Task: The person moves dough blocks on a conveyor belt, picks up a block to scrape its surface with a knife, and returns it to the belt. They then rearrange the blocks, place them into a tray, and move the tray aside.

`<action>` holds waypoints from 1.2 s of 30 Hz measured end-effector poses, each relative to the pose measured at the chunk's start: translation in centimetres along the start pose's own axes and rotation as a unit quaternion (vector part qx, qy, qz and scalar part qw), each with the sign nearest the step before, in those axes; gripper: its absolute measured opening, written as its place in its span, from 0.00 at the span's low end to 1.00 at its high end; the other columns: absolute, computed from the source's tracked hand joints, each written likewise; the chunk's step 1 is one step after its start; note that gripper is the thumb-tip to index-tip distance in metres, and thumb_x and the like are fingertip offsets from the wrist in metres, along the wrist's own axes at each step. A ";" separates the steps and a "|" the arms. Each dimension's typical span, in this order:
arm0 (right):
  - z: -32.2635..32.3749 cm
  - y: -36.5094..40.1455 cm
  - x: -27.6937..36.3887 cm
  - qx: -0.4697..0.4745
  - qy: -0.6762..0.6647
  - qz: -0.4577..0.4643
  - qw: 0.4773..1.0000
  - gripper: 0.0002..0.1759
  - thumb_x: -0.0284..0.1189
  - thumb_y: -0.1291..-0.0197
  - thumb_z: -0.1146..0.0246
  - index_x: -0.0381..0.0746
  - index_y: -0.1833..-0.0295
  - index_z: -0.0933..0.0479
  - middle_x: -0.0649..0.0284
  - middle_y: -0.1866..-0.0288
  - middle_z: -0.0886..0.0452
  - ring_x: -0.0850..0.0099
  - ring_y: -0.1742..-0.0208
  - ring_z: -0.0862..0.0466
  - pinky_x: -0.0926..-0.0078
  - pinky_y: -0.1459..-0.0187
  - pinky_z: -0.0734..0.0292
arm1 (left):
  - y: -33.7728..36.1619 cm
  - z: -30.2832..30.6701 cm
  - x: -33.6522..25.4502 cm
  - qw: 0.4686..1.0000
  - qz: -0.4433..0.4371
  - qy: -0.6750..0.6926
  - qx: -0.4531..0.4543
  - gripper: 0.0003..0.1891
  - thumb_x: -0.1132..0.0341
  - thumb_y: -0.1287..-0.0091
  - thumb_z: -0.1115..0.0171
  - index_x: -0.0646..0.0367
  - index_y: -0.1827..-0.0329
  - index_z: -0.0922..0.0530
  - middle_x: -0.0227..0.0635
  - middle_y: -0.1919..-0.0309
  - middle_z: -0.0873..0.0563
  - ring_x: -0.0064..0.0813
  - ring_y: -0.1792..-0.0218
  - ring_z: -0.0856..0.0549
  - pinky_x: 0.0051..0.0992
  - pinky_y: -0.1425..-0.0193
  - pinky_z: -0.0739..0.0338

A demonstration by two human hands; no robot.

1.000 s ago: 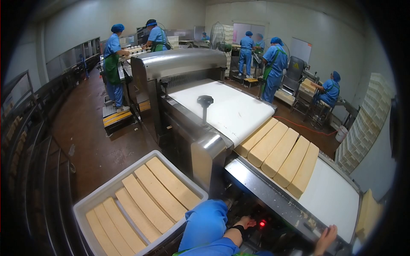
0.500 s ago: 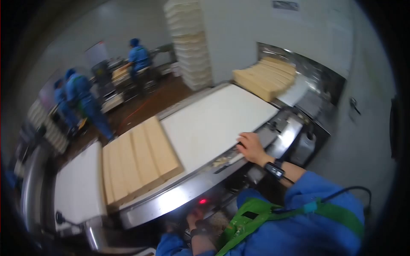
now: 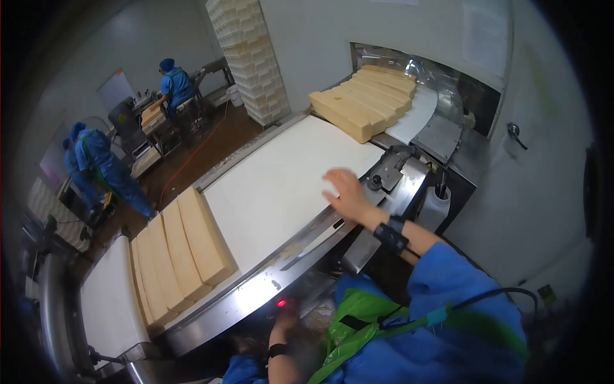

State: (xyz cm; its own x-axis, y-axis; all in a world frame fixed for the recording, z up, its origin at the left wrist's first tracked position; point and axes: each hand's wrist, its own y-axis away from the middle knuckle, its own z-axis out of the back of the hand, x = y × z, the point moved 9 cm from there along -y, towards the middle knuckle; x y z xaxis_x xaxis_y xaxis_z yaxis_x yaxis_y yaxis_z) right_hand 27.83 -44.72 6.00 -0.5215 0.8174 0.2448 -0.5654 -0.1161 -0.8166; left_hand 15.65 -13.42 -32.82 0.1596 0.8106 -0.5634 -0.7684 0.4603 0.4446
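Observation:
My right hand [image 3: 345,192] is raised over the near edge of the white conveyor belt [image 3: 268,173], fingers apart and slightly blurred, with nothing in it. A dark band circles that wrist. Below the machine's metal side, my left hand [image 3: 288,320] is close to a small red light [image 3: 281,303]; its fingers are too dim and hidden to read. Several long pale-yellow blocks [image 3: 182,249] lie side by side across the belt at the left. Another row of pale-yellow blocks [image 3: 364,102] sits at the belt's far end, by a wall opening.
A long flat strip with a dark end [image 3: 314,243] lies on the metal rim. At the right are a black knob [image 3: 375,182] and a white container [image 3: 435,206]. Stacked white trays [image 3: 246,57] stand behind. Co-workers in blue [image 3: 105,160] are at the back left.
My right hand has come up off the metal rim, and its fingers have spread over the belt edge. My left hand stays low near the red light. The whole view has shifted.

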 end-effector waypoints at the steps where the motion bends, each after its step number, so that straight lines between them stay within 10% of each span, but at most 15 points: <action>1: -0.2 -1.8 -2.8 0.020 0.044 -0.018 0.999 0.23 0.34 0.49 0.33 0.39 0.48 0.27 0.54 0.46 0.27 0.55 0.43 0.29 0.59 0.42 0.36 | 0.1 0.6 -3.2 0.988 -0.017 0.153 0.029 0.21 0.53 0.40 0.37 0.59 0.50 0.21 0.46 0.55 0.16 0.40 0.56 0.16 0.37 0.52 0.21; 3: -0.4 -5.8 -8.5 0.046 0.152 -0.084 0.984 0.26 0.35 0.49 0.34 0.39 0.44 0.30 0.51 0.43 0.28 0.52 0.41 0.31 0.56 0.40 0.38 | 4.2 3.4 -14.0 0.954 0.030 0.196 0.224 0.25 0.55 0.36 0.39 0.61 0.41 0.26 0.47 0.48 0.19 0.37 0.48 0.19 0.32 0.46 0.24; 7: -2.7 -9.9 -20.2 0.122 0.310 -0.244 0.911 0.26 0.33 0.47 0.37 0.40 0.41 0.32 0.48 0.45 0.28 0.51 0.40 0.31 0.53 0.38 0.40 | 10.3 13.6 -28.9 0.926 -0.236 0.190 0.225 0.22 0.58 0.32 0.41 0.61 0.39 0.27 0.39 0.50 0.18 0.31 0.51 0.19 0.29 0.45 0.26; 9: -4.6 -9.1 -24.8 0.187 0.277 -0.365 0.869 0.24 0.32 0.45 0.40 0.40 0.42 0.31 0.48 0.45 0.28 0.52 0.40 0.30 0.54 0.39 0.36 | 12.1 20.2 -30.3 0.948 -0.233 0.173 0.131 0.23 0.59 0.33 0.40 0.59 0.38 0.28 0.39 0.49 0.18 0.31 0.49 0.19 0.30 0.43 0.27; 11: -5.5 -9.5 -24.7 0.207 0.299 -0.303 0.881 0.21 0.31 0.44 0.42 0.41 0.43 0.31 0.46 0.45 0.27 0.50 0.41 0.29 0.55 0.42 0.32 | 13.3 27.3 -27.8 0.996 -0.052 0.029 -0.069 0.26 0.64 0.39 0.34 0.57 0.38 0.29 0.43 0.47 0.19 0.40 0.46 0.20 0.32 0.42 0.28; 13: -4.9 -8.9 -23.3 0.221 0.296 -0.265 0.891 0.17 0.28 0.45 0.43 0.40 0.48 0.30 0.44 0.46 0.25 0.51 0.44 0.25 0.58 0.49 0.25 | 13.4 32.0 -23.4 0.943 -0.102 -0.127 -0.291 0.37 0.63 0.49 0.26 0.57 0.35 0.33 0.46 0.43 0.23 0.46 0.42 0.24 0.35 0.40 0.29; 19: 0.2 -3.0 -19.0 0.234 -0.050 -0.318 0.917 0.39 0.27 0.54 0.31 0.37 0.34 0.37 0.48 0.48 0.21 0.59 0.49 0.19 0.64 0.49 0.24 | 12.5 34.6 -14.8 0.878 0.051 -0.280 -0.385 0.49 0.51 0.56 0.26 0.62 0.31 0.40 0.50 0.33 0.36 0.47 0.31 0.39 0.51 0.32 0.44; 23: -3.6 -1.2 -10.6 0.210 -0.484 -0.427 0.734 0.33 0.25 0.44 0.36 0.36 0.33 0.38 0.56 0.46 0.23 0.67 0.49 0.19 0.69 0.48 0.23 | 12.4 33.2 -12.9 0.874 0.047 -0.280 -0.396 0.54 0.44 0.57 0.28 0.62 0.30 0.43 0.49 0.31 0.38 0.47 0.30 0.41 0.52 0.30 0.48; 28: -15.1 -0.6 2.0 0.292 -0.659 -0.402 0.565 0.28 0.26 0.38 0.41 0.35 0.33 0.38 0.60 0.42 0.25 0.69 0.42 0.24 0.68 0.43 0.25 | 12.7 33.0 -12.5 0.881 0.045 -0.222 -0.416 0.56 0.39 0.58 0.30 0.60 0.28 0.45 0.50 0.31 0.38 0.48 0.30 0.40 0.55 0.30 0.49; 29: -16.3 -1.0 5.1 0.341 -0.631 -0.371 0.589 0.32 0.31 0.39 0.39 0.35 0.32 0.40 0.55 0.39 0.27 0.64 0.40 0.25 0.65 0.39 0.30 | 12.6 32.9 -12.7 0.882 0.044 -0.223 -0.413 0.56 0.39 0.58 0.30 0.58 0.28 0.45 0.50 0.31 0.38 0.48 0.30 0.40 0.56 0.31 0.49; 32: -18.0 -4.4 4.6 0.362 -0.252 -0.173 0.881 0.37 0.40 0.42 0.35 0.36 0.31 0.39 0.48 0.37 0.30 0.57 0.36 0.30 0.65 0.35 0.36 | 12.8 32.8 -13.2 0.881 0.060 -0.237 -0.405 0.57 0.39 0.60 0.29 0.55 0.27 0.46 0.50 0.31 0.39 0.48 0.30 0.40 0.58 0.32 0.49; 36: -15.1 -9.1 -8.6 0.254 0.106 -0.128 0.953 0.44 0.48 0.51 0.32 0.40 0.31 0.39 0.45 0.35 0.33 0.49 0.33 0.36 0.50 0.37 0.39 | 12.8 32.7 -13.9 0.874 0.075 -0.251 -0.410 0.58 0.38 0.62 0.30 0.52 0.27 0.45 0.49 0.31 0.38 0.47 0.30 0.40 0.59 0.33 0.47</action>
State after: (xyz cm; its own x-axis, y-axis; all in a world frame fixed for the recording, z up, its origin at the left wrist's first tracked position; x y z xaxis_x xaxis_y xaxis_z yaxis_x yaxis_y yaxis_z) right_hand 47.10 -42.18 3.40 -0.2147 0.9448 0.2475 -0.9214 -0.1119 -0.3721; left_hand 23.86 -6.99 3.46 0.1126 0.9908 -0.0746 -0.9566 0.0878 -0.2778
